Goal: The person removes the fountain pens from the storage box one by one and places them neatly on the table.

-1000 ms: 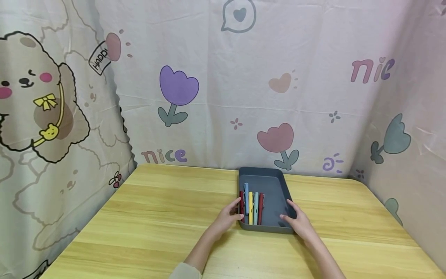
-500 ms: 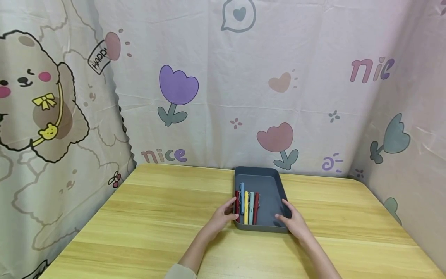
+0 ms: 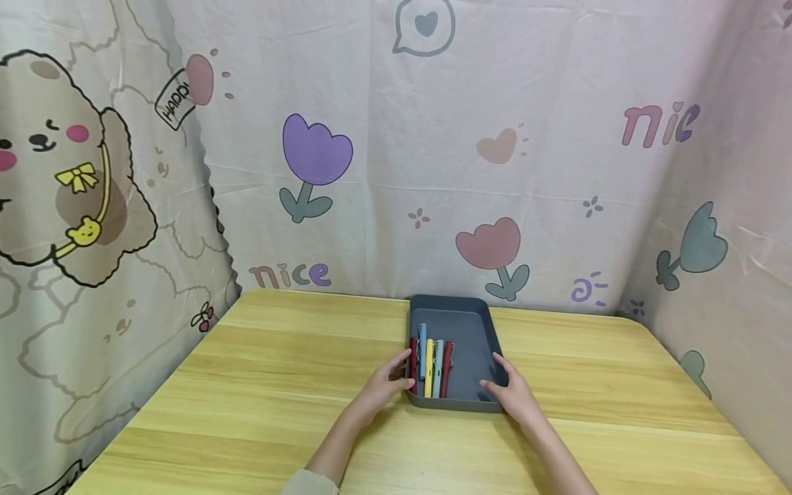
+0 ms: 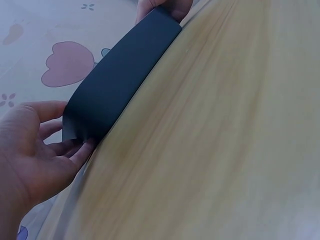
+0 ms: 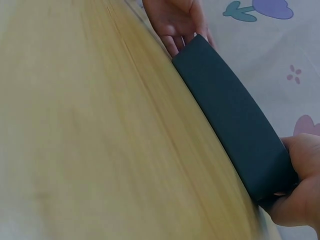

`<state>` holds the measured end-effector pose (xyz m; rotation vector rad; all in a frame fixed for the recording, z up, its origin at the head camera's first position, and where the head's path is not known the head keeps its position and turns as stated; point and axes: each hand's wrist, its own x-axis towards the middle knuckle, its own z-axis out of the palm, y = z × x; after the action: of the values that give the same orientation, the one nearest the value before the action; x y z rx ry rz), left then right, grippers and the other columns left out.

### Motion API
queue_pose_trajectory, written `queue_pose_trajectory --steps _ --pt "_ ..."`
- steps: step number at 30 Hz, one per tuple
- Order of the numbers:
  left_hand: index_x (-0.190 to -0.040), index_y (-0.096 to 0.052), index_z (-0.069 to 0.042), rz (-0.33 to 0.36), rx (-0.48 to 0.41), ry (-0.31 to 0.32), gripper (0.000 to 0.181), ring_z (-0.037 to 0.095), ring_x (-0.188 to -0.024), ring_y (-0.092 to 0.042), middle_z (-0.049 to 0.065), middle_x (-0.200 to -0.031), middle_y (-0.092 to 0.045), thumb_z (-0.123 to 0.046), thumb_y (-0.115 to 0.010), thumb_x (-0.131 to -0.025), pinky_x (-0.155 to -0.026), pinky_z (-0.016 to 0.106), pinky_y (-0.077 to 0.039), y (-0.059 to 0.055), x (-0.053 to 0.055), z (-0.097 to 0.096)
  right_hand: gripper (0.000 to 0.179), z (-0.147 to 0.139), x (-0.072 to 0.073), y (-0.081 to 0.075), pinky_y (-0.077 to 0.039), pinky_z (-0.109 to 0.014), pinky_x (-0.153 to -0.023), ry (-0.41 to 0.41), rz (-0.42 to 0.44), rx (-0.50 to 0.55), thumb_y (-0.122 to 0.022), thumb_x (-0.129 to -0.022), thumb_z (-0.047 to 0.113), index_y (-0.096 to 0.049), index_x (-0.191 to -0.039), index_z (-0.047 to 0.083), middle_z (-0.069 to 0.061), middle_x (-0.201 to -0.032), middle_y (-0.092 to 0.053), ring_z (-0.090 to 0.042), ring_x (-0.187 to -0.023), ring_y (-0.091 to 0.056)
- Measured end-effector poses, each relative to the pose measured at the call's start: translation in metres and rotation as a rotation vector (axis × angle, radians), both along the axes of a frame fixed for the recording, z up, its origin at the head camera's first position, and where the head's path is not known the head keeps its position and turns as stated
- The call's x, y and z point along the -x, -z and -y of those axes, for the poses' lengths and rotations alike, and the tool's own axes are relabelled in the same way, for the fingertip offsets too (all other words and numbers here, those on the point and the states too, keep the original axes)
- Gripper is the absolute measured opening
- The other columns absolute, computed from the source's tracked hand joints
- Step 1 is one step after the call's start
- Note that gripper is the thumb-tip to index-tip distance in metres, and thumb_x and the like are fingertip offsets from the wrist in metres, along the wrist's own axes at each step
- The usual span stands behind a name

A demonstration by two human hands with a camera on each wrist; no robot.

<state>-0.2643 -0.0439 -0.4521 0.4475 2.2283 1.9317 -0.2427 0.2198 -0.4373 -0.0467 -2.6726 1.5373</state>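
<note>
Pens [image 3: 430,368], slim and multicoloured, are lying left in a dark-grey rectangular tray [image 3: 469,361], far on the wood-grain table [image 3: 278,385]; my left hand [image 3: 379,386] and right hand [image 3: 517,394] are pinching its walls. Left wrist view: I'm gripping its near-left corner; right wrist view: its near-right.

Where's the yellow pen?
In the head view, the yellow pen lies at left in the gray tray, between the blue pen and the pale green pen.
</note>
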Motion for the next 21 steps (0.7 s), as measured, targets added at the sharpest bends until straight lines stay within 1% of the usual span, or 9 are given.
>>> queue_pose_trajectory --steps 5,10,12,17,21 --pt "-0.142 -0.035 -0.008 0.012 -0.015 0.003 0.061 0.043 -0.127 -0.025 0.025 -0.141 -0.029 -0.008 -0.060 -0.087 -0.100 0.055 -0.026 0.002 0.001 0.005 0.067 0.005 -0.001 0.001 -0.016 -0.059 -0.101 0.009 -0.004 0.002 -0.063 -0.085 0.009 -0.029 -0.141 -0.001 -0.032 -0.142 -0.020 -0.047 -0.129 -0.016" --pt "-0.142 -0.035 -0.008 0.009 -0.030 0.009 0.061 0.045 -0.128 -0.021 0.025 -0.143 -0.025 -0.009 -0.060 -0.087 -0.100 0.058 -0.022 0.004 0.002 0.011 0.067 0.010 -0.001 0.003 -0.015 -0.058 -0.102 0.009 -0.004 0.028 -0.063 -0.084 0.007 -0.029 -0.142 0.000 -0.030 -0.143 -0.020 -0.046 -0.130 -0.015" --pt "-0.142 -0.035 -0.008 0.010 -0.035 0.011 0.061 0.044 -0.129 -0.020 0.025 -0.144 -0.024 -0.009 -0.060 -0.087 -0.100 0.057 -0.021 0.005 0.002 0.014 0.067 0.012 -0.001 0.003 -0.015 -0.058 -0.102 0.008 -0.008 0.033 -0.063 -0.084 0.007 -0.029 -0.142 0.000 -0.030 -0.143 -0.020 -0.046 -0.129 -0.016" --pt "-0.143 -0.033 -0.006 0.010 -0.048 0.026 0.061 0.042 -0.127 -0.026 0.025 -0.142 -0.028 -0.009 -0.060 -0.088 -0.101 0.052 -0.026 0.006 0.002 0.020 0.067 0.018 -0.002 0.003 -0.016 -0.058 -0.101 0.014 -0.022 0.018 -0.063 -0.084 0.007 -0.030 -0.141 0.000 -0.030 -0.142 -0.022 -0.046 -0.129 -0.018" --pt "-0.143 -0.033 -0.006 0.001 -0.058 0.040 0.061 0.042 -0.127 -0.028 0.025 -0.142 -0.028 -0.009 -0.059 -0.088 -0.100 0.051 -0.027 0.007 0.003 0.026 0.066 0.024 -0.002 0.002 -0.017 -0.057 -0.102 0.021 -0.038 0.005 -0.064 -0.084 0.006 -0.031 -0.140 -0.002 -0.031 -0.141 -0.024 -0.046 -0.128 -0.019"
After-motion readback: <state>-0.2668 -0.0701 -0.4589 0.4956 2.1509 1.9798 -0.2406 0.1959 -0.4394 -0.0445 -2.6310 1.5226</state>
